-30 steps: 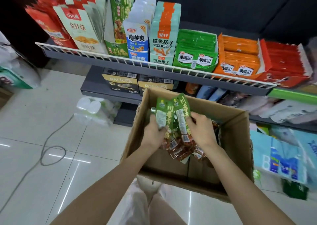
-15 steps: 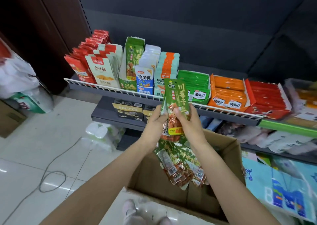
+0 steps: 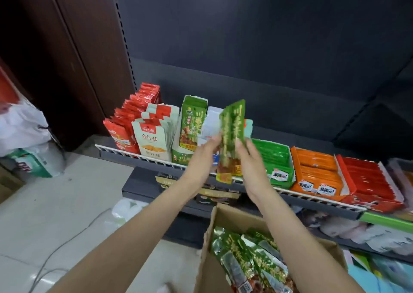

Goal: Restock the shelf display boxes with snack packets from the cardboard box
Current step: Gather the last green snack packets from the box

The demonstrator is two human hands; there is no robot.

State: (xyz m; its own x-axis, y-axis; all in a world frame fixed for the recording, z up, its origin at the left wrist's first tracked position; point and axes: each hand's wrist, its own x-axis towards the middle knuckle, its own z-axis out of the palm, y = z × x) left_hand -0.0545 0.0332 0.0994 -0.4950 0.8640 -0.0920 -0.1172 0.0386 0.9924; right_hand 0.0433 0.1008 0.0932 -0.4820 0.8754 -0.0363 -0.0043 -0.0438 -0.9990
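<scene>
The green snack packets (image 3: 231,136) are now rising clear of the cardboard box (image 3: 225,216), held upright between both hands in front of the shelf. The right hand (image 3: 252,163) and left hand (image 3: 201,160) are pinching them, though blur hides the fingers. The matching green display box (image 3: 191,125) is waiting just to the left.

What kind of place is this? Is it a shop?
Most likely a small shop: a shelf holds display boxes of snack packets like the orange box, and a cardboard box of more packets sits below.
</scene>
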